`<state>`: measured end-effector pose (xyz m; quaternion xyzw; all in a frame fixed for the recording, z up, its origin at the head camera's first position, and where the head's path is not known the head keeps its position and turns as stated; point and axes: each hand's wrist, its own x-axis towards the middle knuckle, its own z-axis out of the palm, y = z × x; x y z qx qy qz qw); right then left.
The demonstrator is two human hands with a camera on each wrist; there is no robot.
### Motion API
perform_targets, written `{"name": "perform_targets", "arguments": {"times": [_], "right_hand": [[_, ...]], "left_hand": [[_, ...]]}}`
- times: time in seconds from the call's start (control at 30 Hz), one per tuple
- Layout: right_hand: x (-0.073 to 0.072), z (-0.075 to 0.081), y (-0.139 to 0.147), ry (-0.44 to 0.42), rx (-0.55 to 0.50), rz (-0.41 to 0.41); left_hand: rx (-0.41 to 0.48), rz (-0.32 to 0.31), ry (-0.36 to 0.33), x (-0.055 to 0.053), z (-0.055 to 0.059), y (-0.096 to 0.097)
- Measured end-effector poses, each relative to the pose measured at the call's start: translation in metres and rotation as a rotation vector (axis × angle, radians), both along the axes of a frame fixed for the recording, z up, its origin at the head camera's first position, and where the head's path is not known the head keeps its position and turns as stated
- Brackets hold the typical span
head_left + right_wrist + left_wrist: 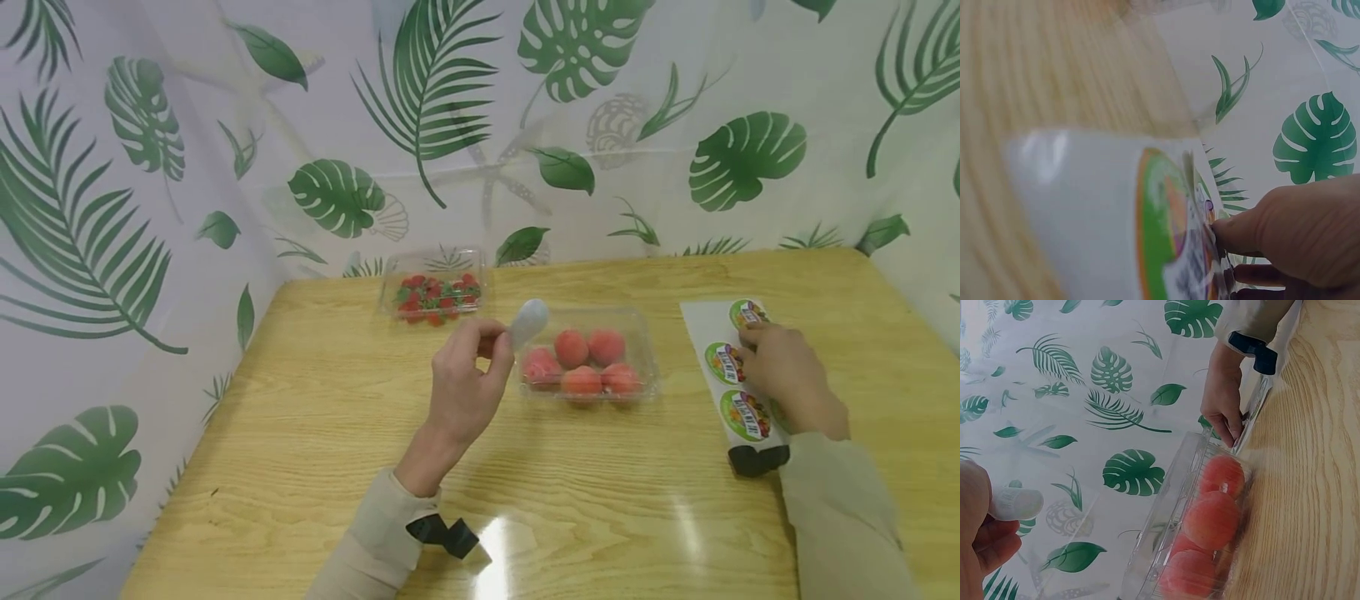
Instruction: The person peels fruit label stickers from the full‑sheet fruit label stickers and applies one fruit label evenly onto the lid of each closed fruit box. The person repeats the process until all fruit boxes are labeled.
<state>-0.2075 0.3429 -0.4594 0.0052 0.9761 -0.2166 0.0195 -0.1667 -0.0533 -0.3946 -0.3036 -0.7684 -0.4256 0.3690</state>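
My left hand is raised over the table and pinches a small white rounded piece between thumb and fingertips. In the left wrist view the white piece looks slightly curled. Just beyond that hand, a clear plastic box holds several reddish peaches. On the right, my right hand is on a white sheet of round fruit stickers, green-rimmed and printed. In the right wrist view its thumb presses a sticker at the sheet's edge, other fingers curled below.
A second clear box with strawberries stands at the back left of the wooden table. Behind the table hangs a white leaf-printed cloth, which also runs along the left side. Black straps with small blocks sit on my wrists.
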Motion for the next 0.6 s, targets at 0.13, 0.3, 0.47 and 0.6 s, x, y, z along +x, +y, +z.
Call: {"name": "perform_targets", "arguments": {"times": [0.13,0.3,0.47,0.6], "right_hand": [[0.002,-0.002,-0.002,0.062,0.023,0.004],[0.002,-0.003,-0.003,0.151,0.037,0.017],[0.000,0.001,-0.005,0.207,0.024,0.031],[-0.001,0.012,-0.015,0.274,-0.026,0.031]], "left_hand": [[0.004,-0.001,-0.002,0.000,-0.001,0.000],[0.008,-0.003,0.000,-0.001,-0.001,-0.001],[0.008,-0.005,0.001,-0.002,-0.001,-0.002],[0.010,-0.013,0.001,-0.002,-0.001,-0.002]]}}
